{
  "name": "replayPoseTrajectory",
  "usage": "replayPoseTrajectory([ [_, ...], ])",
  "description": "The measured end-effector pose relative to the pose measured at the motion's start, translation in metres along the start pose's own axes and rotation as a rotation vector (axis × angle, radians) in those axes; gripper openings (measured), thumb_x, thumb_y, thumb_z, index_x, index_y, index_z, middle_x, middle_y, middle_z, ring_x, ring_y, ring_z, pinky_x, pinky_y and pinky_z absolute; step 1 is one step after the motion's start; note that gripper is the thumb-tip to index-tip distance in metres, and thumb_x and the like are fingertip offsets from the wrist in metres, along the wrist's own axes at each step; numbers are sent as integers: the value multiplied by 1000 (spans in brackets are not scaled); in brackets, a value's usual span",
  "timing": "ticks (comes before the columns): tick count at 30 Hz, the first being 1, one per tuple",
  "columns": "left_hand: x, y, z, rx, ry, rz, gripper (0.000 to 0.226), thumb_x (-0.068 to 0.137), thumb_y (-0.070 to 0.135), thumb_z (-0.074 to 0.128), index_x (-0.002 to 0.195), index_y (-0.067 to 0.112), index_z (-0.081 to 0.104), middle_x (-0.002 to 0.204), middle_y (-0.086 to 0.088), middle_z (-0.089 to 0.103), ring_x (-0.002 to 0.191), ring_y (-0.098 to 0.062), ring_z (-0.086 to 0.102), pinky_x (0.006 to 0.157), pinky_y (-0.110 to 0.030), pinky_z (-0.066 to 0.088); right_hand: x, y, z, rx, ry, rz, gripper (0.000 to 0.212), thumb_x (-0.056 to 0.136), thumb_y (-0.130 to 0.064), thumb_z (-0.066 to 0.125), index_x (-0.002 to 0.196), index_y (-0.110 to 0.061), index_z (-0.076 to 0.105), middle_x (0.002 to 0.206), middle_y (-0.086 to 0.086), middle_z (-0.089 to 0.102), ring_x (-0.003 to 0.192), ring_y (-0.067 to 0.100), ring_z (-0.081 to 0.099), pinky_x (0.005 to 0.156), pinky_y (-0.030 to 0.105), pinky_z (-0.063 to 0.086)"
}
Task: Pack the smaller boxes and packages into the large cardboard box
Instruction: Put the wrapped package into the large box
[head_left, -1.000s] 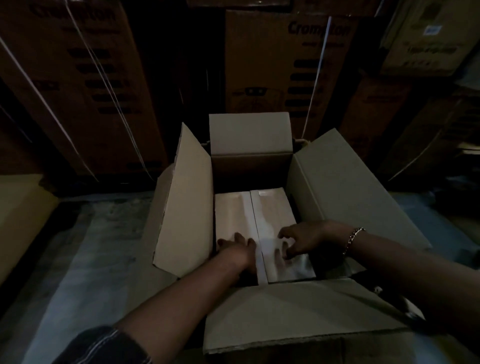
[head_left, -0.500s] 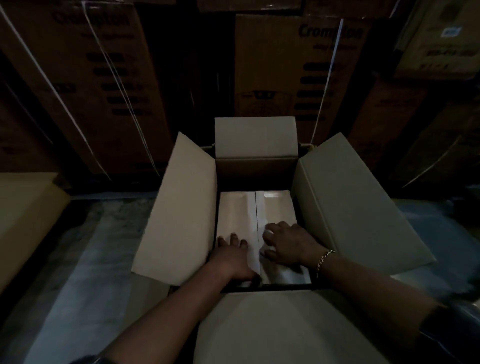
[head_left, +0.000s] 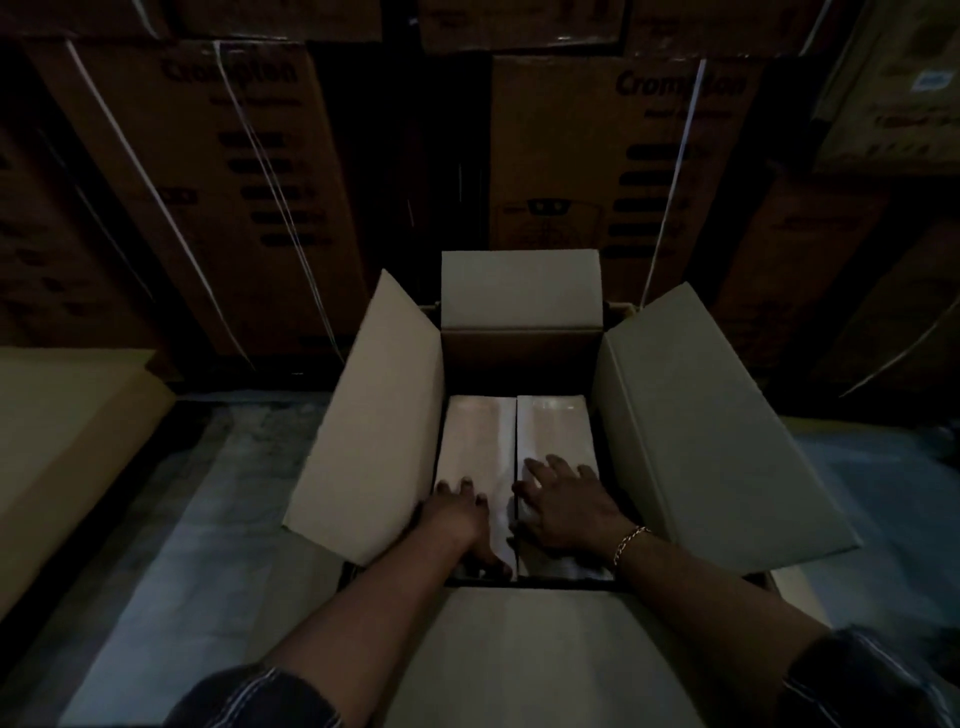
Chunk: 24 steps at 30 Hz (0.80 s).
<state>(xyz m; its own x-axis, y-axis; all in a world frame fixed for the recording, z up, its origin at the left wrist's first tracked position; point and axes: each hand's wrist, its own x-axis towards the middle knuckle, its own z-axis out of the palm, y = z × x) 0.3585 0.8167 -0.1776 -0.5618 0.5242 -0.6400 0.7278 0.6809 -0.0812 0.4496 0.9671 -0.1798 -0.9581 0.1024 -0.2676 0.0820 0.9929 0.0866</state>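
The large cardboard box (head_left: 691, 426) stands open in front of me with all its flaps spread. Two pale, glossy packages lie side by side inside it: the left package (head_left: 475, 441) and the right package (head_left: 553, 428). My left hand (head_left: 462, 519) rests flat on the near end of the left package, fingers spread. On the right package lies my right hand (head_left: 563, 506), palm down, with a chain bracelet at the wrist. Neither hand grips anything. The near ends of both packages are hidden under my hands.
Tall printed cartons (head_left: 208, 197) with white straps are stacked like a wall just behind the box. A tan carton (head_left: 57, 441) sits at the left edge. Pale sheeting (head_left: 197, 545) covers the floor left of the box. The scene is very dim.
Both hands have slid forward and flattened on the packages. My right hand moved from the seam between the packages onto the top of the right one. The camera shifted closer.
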Motion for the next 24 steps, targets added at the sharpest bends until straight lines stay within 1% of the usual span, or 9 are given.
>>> replayPoseTrajectory([
  [4, -2, -1, -1, -59, 17, -16, 114, 77, 73, 60, 159, 18, 3, 167, -8, -5, 150, -43, 3, 117, -57, 20, 1, -11, -26, -149, 128, -10, 64, 91, -60, 38, 144, -25, 38, 159, 9, 25, 144, 33, 19, 109, 55, 22],
  [6, -1, 1, 5, -123, 100, -22, 96, 82, 67, 52, 157, 18, 17, 166, -9, 6, 146, -44, 15, 113, -53, 27, -3, -12, -42, -136, 162, 6, 62, 87, -53, 41, 142, -24, 40, 157, 9, 27, 144, 32, 19, 110, 53, 21],
  [8, -1, 4, 9, -183, 245, -45, 83, 83, 68, 45, 149, 19, 32, 158, -9, 25, 135, -41, 33, 103, -47, 36, -17, -3, -58, -92, 204, 33, 61, 81, -46, 47, 137, -24, 44, 154, 7, 31, 141, 30, 24, 110, 50, 25],
  [11, 2, 11, 6, -114, 375, -73, 92, 77, 81, 41, 143, 19, 37, 145, -11, 39, 127, -36, 40, 97, -45, 37, -46, 26, -71, -76, 237, 130, 52, 78, -36, 52, 128, -24, 49, 147, 4, 40, 137, 28, 32, 107, 46, 32],
  [14, 0, 18, -4, -37, 387, -61, 100, 72, 76, 54, 148, 16, 29, 144, -12, 38, 129, -34, 38, 97, -45, 36, -70, 49, -73, -148, 180, 211, 42, 82, -30, 48, 122, -23, 53, 137, 3, 48, 129, 29, 38, 102, 44, 34],
  [16, -9, 22, -10, -141, 417, -5, 92, 74, 62, 61, 147, 16, 28, 139, -11, 41, 120, -33, 46, 85, -40, 41, -78, 56, -71, -174, 100, 227, 43, 84, -26, 47, 126, -22, 53, 139, 5, 46, 132, 29, 35, 105, 43, 32],
  [18, -26, 18, -18, -224, 513, 49, 82, 76, 52, 59, 145, 19, 30, 135, -10, 47, 112, -31, 53, 76, -38, 42, -81, 55, -67, -207, 47, 211, 45, 89, -21, 45, 133, -19, 51, 147, 9, 41, 142, 31, 27, 113, 43, 28],
  [21, -54, -14, -29, -32, 734, 11, 64, 74, 36, 53, 137, 24, 45, 133, -8, 53, 119, -31, 48, 88, -43, 38, -72, 41, -64, -315, -4, 167, 43, 96, -16, 41, 137, -13, 50, 149, 15, 40, 146, 32, 22, 118, 46, 21],
  [24, -74, -52, -27, 166, 760, -70, 44, 81, 33, 50, 123, 25, 61, 139, -8, 52, 132, -33, 37, 100, -49, 23, -56, 23, -62, -323, -140, 169, 36, 96, -17, 49, 131, -14, 57, 137, 12, 54, 129, 31, 47, 106, 44, 39],
])
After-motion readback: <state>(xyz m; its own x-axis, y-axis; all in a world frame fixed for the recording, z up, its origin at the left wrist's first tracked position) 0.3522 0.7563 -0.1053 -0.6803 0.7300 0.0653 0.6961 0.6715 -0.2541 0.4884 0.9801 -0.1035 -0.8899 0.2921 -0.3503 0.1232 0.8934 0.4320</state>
